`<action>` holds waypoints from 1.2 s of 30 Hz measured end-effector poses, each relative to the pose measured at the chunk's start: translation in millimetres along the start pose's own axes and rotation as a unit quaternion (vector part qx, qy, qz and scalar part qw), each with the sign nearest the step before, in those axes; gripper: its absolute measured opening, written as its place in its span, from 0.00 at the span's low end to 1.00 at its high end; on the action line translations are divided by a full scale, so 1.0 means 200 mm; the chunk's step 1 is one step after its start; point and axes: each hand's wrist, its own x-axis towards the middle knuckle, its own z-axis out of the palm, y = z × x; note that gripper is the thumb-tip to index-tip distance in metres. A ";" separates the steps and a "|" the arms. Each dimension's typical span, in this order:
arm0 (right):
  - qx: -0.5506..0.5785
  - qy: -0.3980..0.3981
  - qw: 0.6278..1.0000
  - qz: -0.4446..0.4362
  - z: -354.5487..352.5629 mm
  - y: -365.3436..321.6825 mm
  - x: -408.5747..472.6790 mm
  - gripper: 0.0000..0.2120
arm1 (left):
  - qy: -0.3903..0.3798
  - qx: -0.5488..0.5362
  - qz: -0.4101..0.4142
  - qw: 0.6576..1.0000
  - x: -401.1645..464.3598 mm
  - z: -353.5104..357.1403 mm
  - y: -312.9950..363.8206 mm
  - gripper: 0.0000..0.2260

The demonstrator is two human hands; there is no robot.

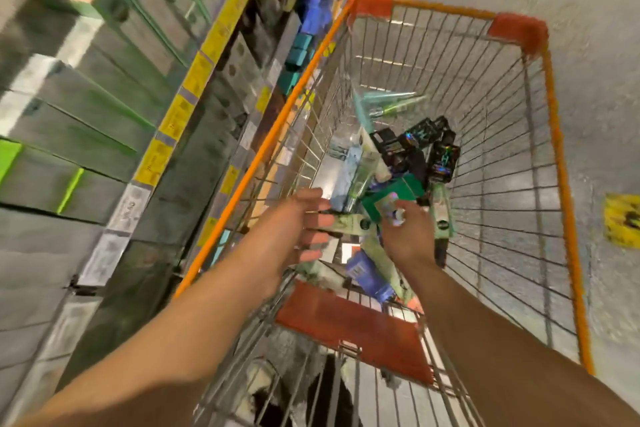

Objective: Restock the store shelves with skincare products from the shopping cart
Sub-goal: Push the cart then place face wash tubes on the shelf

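Note:
The wire shopping cart (554, 135) with an orange rim holds a heap of skincare products: pale green tubes (441, 210), black boxes (443, 156), a dark green box (393, 191) and a blue pack (369, 274). Both my arms reach down into it. My right hand (410, 236) has its fingers curled round the right end of a pale green box (346, 224); motion blur hides the exact grip. My left hand (304, 229) is spread, with straight fingers touching that box's left end. The store shelves (104, 107) on the left carry rows of grey-green boxes.
Yellow and white price tags (197, 74) line the shelf edges right beside the cart's left rim. The red child-seat flap (353, 326) lies folded at the cart's near end. Grey floor with a yellow marker (621, 220) is on the right. The frame is motion-blurred.

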 end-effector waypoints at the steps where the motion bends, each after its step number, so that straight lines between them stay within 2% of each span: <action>1: -0.066 0.001 0.997 -0.026 0.02 0.02 0.04 0.25 | 0.001 0.002 -0.005 1.000 0.03 0.00 -0.01 0.13; 3: -0.194 -0.007 0.977 -0.087 0.07 0.07 0.13 0.30 | 0.002 0.002 -0.015 1.000 0.10 0.00 -0.05 0.13; 5: -0.288 -0.046 0.951 -0.108 0.10 0.08 0.18 0.35 | 0.006 0.006 -0.018 1.000 0.13 -0.01 -0.08 0.13; 7: -0.385 -0.086 0.911 -0.123 0.13 0.08 0.25 0.38 | 0.010 0.004 -0.023 1.000 0.17 -0.02 -0.12 0.13; 9: -0.472 -0.094 0.862 -0.158 0.16 0.08 0.30 0.40 | 0.011 -0.004 -0.031 0.999 0.20 -0.03 -0.14 0.12; 11: -0.514 -0.104 0.835 -0.166 0.18 0.06 0.36 0.39 | 0.007 0.002 -0.038 0.999 0.21 -0.04 -0.17 0.14; 15: -0.523 -0.095 0.828 -0.179 0.21 0.04 0.42 0.34 | 0.013 0.011 -0.031 0.999 0.22 -0.07 -0.19 0.20; 21: -0.423 -0.018 0.872 -0.244 0.13 0.09 0.37 0.32 | 0.020 -0.005 -0.011 1.000 0.16 -0.10 -0.14 0.12; 24: -0.300 0.012 0.924 -0.238 0.09 0.03 0.26 0.32 | 0.021 -0.008 -0.003 1.000 0.14 -0.09 -0.12 0.09; 28: -0.110 0.032 0.971 -0.210 0.03 -0.15 0.02 0.33 | 0.010 -0.023 0.021 0.999 0.04 -0.08 -0.07 0.08; 33: 0.000 0.071 0.977 -0.203 -0.04 -0.42 -0.33 0.26 | 0.008 0.009 0.150 0.989 -0.13 -0.12 -0.04 0.12; 35: 0.059 0.076 0.976 -0.193 -0.10 -0.55 -0.48 0.22 | 0.020 -0.003 0.195 0.981 -0.20 -0.15 -0.01 0.10; 36: 0.080 0.077 0.975 -0.193 -0.13 -0.62 -0.56 0.21 | 0.018 -0.012 0.208 0.978 -0.24 -0.17 0.00 0.14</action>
